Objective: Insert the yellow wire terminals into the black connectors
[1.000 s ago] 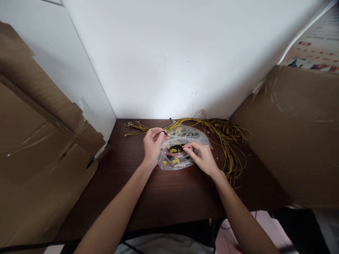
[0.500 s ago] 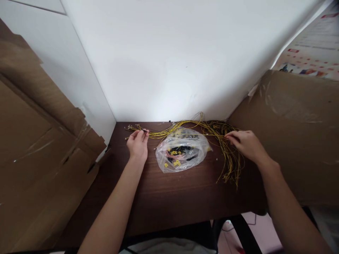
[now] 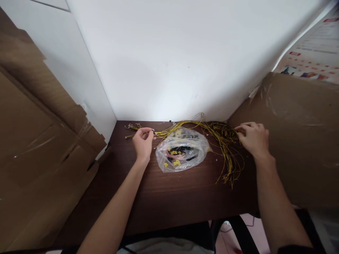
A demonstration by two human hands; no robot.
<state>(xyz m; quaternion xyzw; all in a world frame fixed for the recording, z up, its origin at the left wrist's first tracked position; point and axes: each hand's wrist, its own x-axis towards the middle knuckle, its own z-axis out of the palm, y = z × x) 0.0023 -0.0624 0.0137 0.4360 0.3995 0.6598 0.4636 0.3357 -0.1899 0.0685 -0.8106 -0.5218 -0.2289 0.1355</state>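
My left hand [image 3: 143, 144] is closed in a pinch at the left part of the wire bundle. Between its fingertips is a small black connector piece [image 3: 153, 132]. My right hand [image 3: 253, 138] reaches over the tangled end of the yellow wires [image 3: 221, 128], thumb and fingers curved and a little apart beside the coil. Nothing shows clearly gripped there. The wires run along the back of the table, small pale terminals at their left ends, with loose ends hanging forward at the right. A clear plastic bag [image 3: 161, 155] lies between my hands, holding yellow and black small parts.
The dark wooden table [image 3: 169, 197] meets a white wall [image 3: 169, 70] at its back. Cardboard [image 3: 39, 148] stands along the left side, and another cardboard sheet [image 3: 299, 141] walls off the right. Below the front edge a black chair part [image 3: 243, 233] shows.
My right hand has moved right and up to the coiled wires, and the single wire stretched between my hands is no longer seen taut. My left hand has shifted slightly right.
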